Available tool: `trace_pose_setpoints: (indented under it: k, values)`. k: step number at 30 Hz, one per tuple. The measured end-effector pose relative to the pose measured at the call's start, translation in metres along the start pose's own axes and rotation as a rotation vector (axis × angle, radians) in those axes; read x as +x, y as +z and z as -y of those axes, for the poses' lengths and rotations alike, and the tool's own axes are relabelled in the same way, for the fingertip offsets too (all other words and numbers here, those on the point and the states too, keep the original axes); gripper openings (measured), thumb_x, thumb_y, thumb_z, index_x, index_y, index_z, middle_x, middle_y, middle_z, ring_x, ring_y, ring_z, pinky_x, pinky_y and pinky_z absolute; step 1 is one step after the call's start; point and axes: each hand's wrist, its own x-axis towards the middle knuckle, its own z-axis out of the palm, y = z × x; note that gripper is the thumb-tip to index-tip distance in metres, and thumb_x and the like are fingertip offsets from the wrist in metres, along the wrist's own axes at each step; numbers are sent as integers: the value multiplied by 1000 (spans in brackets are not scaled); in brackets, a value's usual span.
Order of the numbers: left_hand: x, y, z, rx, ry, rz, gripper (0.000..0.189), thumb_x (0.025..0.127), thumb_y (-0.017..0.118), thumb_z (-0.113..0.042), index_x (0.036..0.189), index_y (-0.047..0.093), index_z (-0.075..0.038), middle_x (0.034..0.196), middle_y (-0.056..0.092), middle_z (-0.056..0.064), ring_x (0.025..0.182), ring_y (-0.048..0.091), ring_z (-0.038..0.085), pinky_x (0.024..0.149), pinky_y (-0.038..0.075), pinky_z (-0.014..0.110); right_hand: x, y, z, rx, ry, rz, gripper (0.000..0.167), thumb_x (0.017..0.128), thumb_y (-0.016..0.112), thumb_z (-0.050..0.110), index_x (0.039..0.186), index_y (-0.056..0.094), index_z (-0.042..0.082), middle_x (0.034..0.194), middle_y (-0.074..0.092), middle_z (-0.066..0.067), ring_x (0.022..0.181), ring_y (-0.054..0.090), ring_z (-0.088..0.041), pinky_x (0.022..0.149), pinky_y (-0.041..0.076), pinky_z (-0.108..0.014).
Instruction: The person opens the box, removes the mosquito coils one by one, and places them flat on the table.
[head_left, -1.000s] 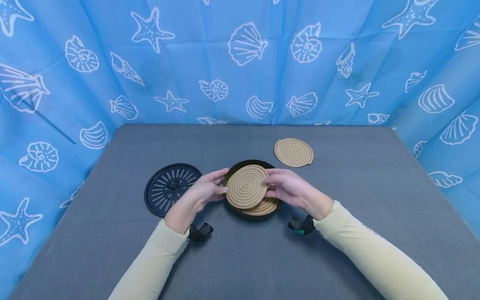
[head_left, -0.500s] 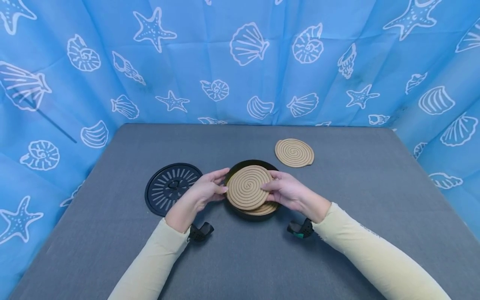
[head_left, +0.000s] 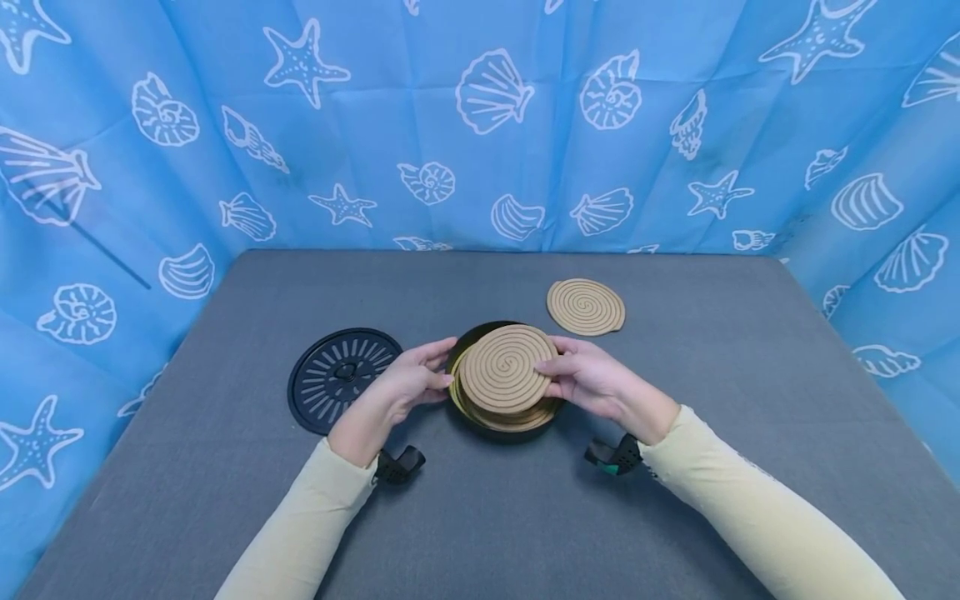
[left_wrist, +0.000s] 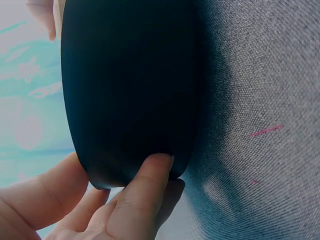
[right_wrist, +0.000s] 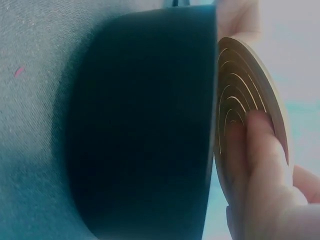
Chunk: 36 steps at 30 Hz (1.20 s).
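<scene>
In the head view my right hand point(head_left: 592, 379) pinches a tan mosquito coil point(head_left: 504, 367), thumb on top and fingers underneath. The coil is tilted over a round black tin point(head_left: 510, 436), and in the right wrist view the coil point(right_wrist: 245, 75) stands out above the tin's rim. More tan coil point(head_left: 521, 423) shows inside the tin below it, mostly hidden. My left hand point(head_left: 412, 379) grips the tin's left side; in the left wrist view its thumb is at the rim and a finger presses the outer wall of the tin point(left_wrist: 130, 90).
A black slotted lid point(head_left: 345, 372) with a small loop in its centre lies left of the tin, partly behind my left hand. Another mosquito coil point(head_left: 586, 307) lies flat at the back right. A blue shell-patterned curtain point(head_left: 480, 125) hangs behind the grey table point(head_left: 480, 533).
My right hand has shifted the coil up and slightly right, baring more of the tin's yellowish inner left side. The left hand keeps its hold on the tin.
</scene>
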Motion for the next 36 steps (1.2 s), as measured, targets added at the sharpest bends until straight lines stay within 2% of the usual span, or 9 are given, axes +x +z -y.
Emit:
trace_pose_setpoints:
  k: [4,7,14,24,27,30,32,34,36]
  values:
    - [0,0,1,4,3,2,62,96,47,10,152,32,-10,157,28,14,140,31,30,108,34,51,-5,-3,4,23,-18,-1,63,99,32,-11,153,0,-4,151,21,-33,104,64,-16,91,52,-29]
    - [0,0,1,5,7,4,62,96,46,10,152,32,-10,157,27,14,141,31,31,108,34,51,-9,-5,8,37,-36,-2,63,99,32,-11,153,0,-5,148,28,-32,105,64,-16,91,51,-29]
    - [0,1,2,0,2,-6,62,95,48,10,152,33,-11,157,27,14,140,31,31,107,36,51,-19,-13,18,31,-86,3,63,100,32,-9,152,-1,-5,149,24,-31,107,63,-15,93,50,-29]
    - [-1,1,1,-10,-2,-5,61,95,48,9,151,34,-11,156,30,13,139,34,31,106,38,50,-33,-27,34,67,-144,-17,65,99,33,-10,152,-4,-5,120,56,-11,106,64,-18,92,51,-29]
    - [-1,1,1,-11,-5,-5,61,95,48,9,151,35,-11,156,30,13,139,34,30,106,38,49,-37,-30,39,83,-154,-38,66,100,34,-10,153,-5,-3,128,49,-14,105,65,-18,91,52,-29]
    - [0,0,1,-8,-8,-10,60,95,48,9,151,35,-11,156,30,13,139,34,30,106,38,49,-41,-34,44,102,-165,-49,69,100,36,-8,154,-6,0,143,30,-24,105,65,-19,92,51,-30]
    - [0,0,1,-6,-10,-12,60,95,48,8,151,36,-12,156,30,13,139,34,30,106,38,49,-44,-37,47,116,-176,-44,70,101,37,-7,154,-7,2,148,19,-24,107,64,-19,92,51,-30]
    - [0,0,1,-5,-10,-13,60,95,49,8,151,36,-12,156,31,12,140,33,30,106,38,49,-47,-40,50,134,-190,-32,71,101,38,-7,154,-8,2,147,24,-23,107,64,-20,92,51,-30]
    - [0,0,1,-6,-10,-14,60,95,49,8,151,36,-12,156,31,12,140,33,30,106,38,50,-49,-43,53,162,-205,-16,72,101,38,-7,154,-9,3,140,38,-19,108,64,-21,92,51,-31]
